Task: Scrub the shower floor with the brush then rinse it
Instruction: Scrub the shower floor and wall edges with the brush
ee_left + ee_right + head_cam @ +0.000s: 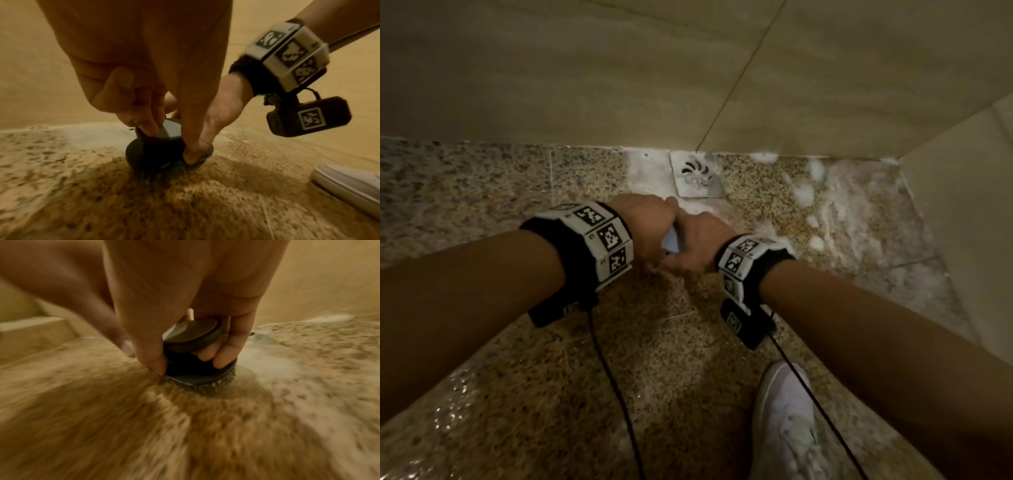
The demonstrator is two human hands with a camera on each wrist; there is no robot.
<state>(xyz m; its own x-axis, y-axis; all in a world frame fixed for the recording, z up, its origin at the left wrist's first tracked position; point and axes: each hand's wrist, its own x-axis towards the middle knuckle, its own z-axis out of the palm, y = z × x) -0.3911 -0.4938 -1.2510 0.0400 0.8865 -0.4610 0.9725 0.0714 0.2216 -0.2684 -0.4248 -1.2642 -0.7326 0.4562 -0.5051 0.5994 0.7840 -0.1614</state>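
A round dark scrub brush [197, 379] with a grey knob top stands bristles-down on the speckled stone shower floor [544, 383]. Both hands hold it just in front of the drain. My right hand [191, 365] grips it, thumb on one side and fingers curled under the knob. My left hand [144, 116] pinches the brush [152, 154] from the other side, touching the right hand [218, 120]. In the head view only a grey sliver of the brush [670, 240] shows between my left hand [650, 222] and right hand [698, 241]. White foam [839, 205] covers the floor at right.
A square metal drain cover [697, 175] sits at the foot of the beige tiled wall [585, 68], with foam around it. A second wall [979, 222] closes the corner at right. My white shoe [787, 428] stands at lower right. Black cables [616, 394] hang from both wristbands.
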